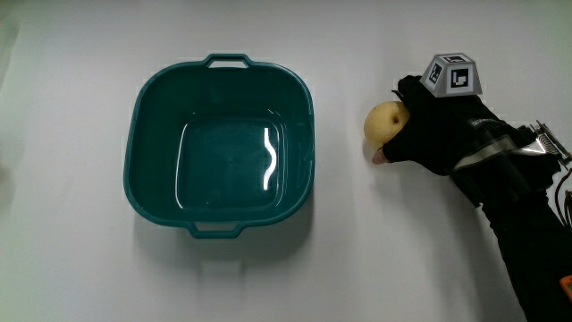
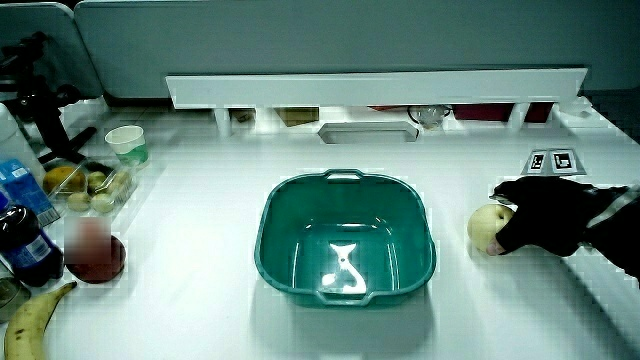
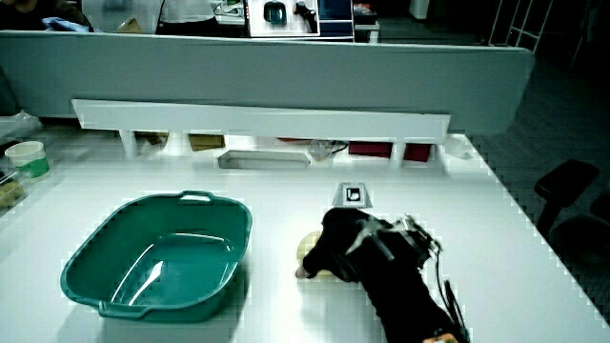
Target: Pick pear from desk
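The pear is being gripped on the table by the hand, whose fingers are curled around it, beside the teal basin. Open tabletop is being left between pear and basin; a banana, a cup and bottles are lying well apart from them.

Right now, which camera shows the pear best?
The main view: the pear shows pale and round beside the hand, which covers part of it. A side view shows it too; in another the hand hides most of it.
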{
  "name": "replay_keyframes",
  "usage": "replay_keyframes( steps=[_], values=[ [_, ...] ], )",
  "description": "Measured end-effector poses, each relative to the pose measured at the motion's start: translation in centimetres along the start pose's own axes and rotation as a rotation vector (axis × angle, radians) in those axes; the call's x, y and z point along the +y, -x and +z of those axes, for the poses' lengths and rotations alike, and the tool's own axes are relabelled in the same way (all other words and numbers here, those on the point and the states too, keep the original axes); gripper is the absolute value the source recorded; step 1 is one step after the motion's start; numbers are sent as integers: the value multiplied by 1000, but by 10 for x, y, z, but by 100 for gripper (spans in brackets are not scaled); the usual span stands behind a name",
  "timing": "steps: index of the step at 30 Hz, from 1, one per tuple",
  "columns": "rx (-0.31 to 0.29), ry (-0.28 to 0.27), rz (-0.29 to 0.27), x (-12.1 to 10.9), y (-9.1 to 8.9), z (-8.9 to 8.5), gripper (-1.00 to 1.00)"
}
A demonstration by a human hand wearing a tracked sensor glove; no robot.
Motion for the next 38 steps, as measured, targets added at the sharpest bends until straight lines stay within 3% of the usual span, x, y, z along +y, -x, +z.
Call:
replay_keyframes(
  steps=[6, 12, 14, 18, 26, 31, 38],
  values=[
    [9, 4, 14, 0, 1, 0, 57],
    [-19, -56, 1, -1, 1, 0, 79],
    [-18, -57, 33, -3, 3, 0, 86],
    [-32, -87, 40, -6, 4, 1, 100],
    [-16, -150, 53, -18, 8, 24, 100],
    [-29, -185, 114, -42, 29, 47, 100],
    [-42, -235, 189, -63, 63, 66, 100]
  ],
)
